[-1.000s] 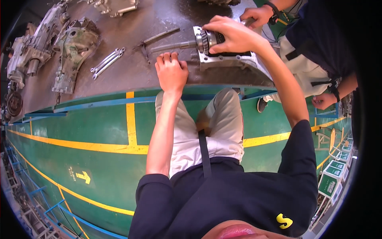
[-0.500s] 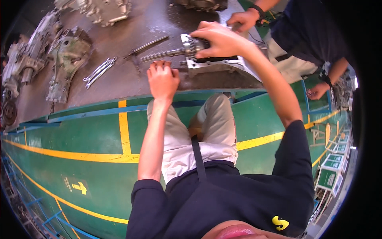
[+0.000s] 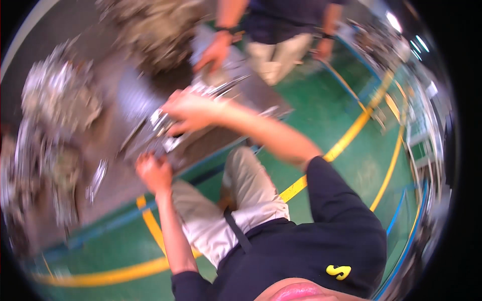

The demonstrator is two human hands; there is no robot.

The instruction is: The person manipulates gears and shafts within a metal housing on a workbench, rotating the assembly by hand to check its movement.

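Note:
The picture is smeared by motion. My right hand [image 3: 193,109] lies over a gear cluster [image 3: 159,119] in an open metal gearbox housing [image 3: 173,143], its thumb and fingers on either side of the gears. From the cluster a thin shaft [image 3: 131,138] points left over the workbench. Nearer to me, my left hand [image 3: 154,173] is at the bench's front edge, beside the housing's left end, with its fingers bent. Blur hides whether it grips anything. A co-worker's hand [image 3: 215,54] reaches down just beyond my right hand.
Blurred wrenches [image 3: 97,180] lie on the workbench [image 3: 118,168] to the left. Metal castings [image 3: 63,95] stand at the far left, and a bulky one [image 3: 158,30] at the back. The co-worker [image 3: 281,22] stands at the bench's right end, the other hand [image 3: 324,48] hanging low.
The whole view has swung, so the bench now tilts up to the right and the scene is blurred. My right hand stays over the gears, my left by the housing's left end.

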